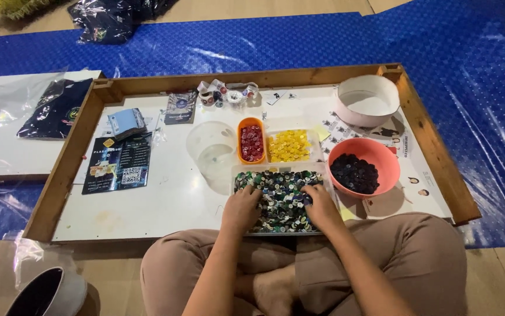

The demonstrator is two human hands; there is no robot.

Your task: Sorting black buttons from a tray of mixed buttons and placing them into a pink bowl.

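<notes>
We see a shallow clear tray at the near edge of a white board, just in front of the person's crossed legs, and it is packed with small round buttons in dark green, navy, black, white and grey, lying flat and overlapping in a dense, glossy, pebbly layer. The left hand rests palm down on the left part of the heap, its fingers loosely curled into the buttons; we cannot tell whether it pinches any one of them. The right hand lies on the right part, fingers bent and close together, their tips dipped among the buttons, and again no single pinched piece can be made out. Just behind the tray stand an orange oblong tub of red buttons and a clear square tub of bright yellow ones, side by side. To the right, touching the tray's corner, sits a smooth salmon-pink bowl holding dark, nearly black buttons, and farther back a pale round bowl. A clear round container stands left of the orange tub. The board has a raw wooden frame and lies on shiny blue plastic sheeting.
</notes>
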